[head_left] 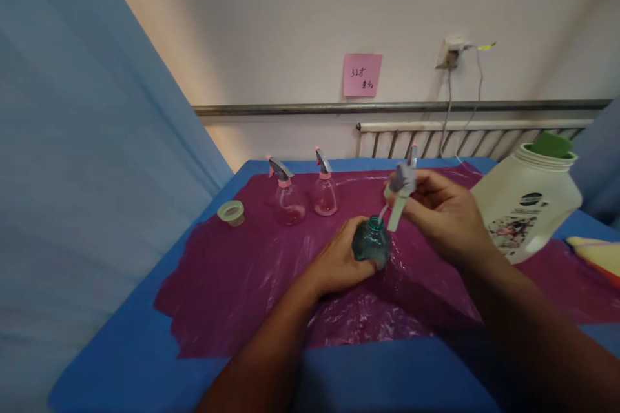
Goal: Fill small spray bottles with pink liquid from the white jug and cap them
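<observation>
My left hand (345,258) is wrapped round a small teal see-through bottle (372,248) whose neck has no top on it. Just above and to the right, my right hand (443,206) grips a spray head (403,186) in grey and pale green. Its thin tube points down at the mouth of the bottle; whether the tip is inside I cannot tell. Two clear spray bottles with pink collars, one pink-tinted (289,202) and one (325,191) beside it, stand upright behind my left hand. A third grey spray top (413,156) shows partly behind my right hand.
A large cream jug (527,206) with an open neck and something green in it stands at the right. A pale cap (231,212) lies at the left on the purple plastic sheet (232,284). A yellow cloth-like item (598,255) is at the right edge.
</observation>
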Available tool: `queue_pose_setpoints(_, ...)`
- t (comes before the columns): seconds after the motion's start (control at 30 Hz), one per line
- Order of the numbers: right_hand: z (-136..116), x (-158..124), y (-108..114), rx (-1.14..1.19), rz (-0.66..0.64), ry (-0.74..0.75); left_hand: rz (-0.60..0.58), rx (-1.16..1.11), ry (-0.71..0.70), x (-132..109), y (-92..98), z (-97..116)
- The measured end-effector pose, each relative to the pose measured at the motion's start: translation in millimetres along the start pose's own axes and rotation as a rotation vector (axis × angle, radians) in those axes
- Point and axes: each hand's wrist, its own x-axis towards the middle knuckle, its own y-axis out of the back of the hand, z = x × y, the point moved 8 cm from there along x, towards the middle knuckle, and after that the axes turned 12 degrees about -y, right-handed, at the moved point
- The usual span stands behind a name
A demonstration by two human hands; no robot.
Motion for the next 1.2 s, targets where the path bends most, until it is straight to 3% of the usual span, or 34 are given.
queue_pose_setpoints(0.17,47,-8,-4,-0.188,-0.061,-0.084,-0.011,0.044,0.015,1,1.3,2)
queue_pose_setpoints(0.3,63,-12,-6,-0.109,-0.110,-0.156,-0.027,0.056,0.009,2,1.4,7)
queue_pose_setpoints(0.5,69,-14,-11,-0.014,-0.165,-0.200,-0.031,0.061,0.001,2,1.0,7)
queue_pose_setpoints(0.7,80,-16,-8,0.025,-0.127,-0.210,-0.032,0.073,-0.066,4,0.4,7)
queue_pose_setpoints(1.03,79,-21,-13,-0.063,-0.217,-0.195,-0.044,0.028,-0.074,3,-3.0,3)
queue_pose_setpoints(1.2,77,-21,-11,-0.109,-0.182,-0.159,-0.036,0.048,-0.087,4,-2.3,10)
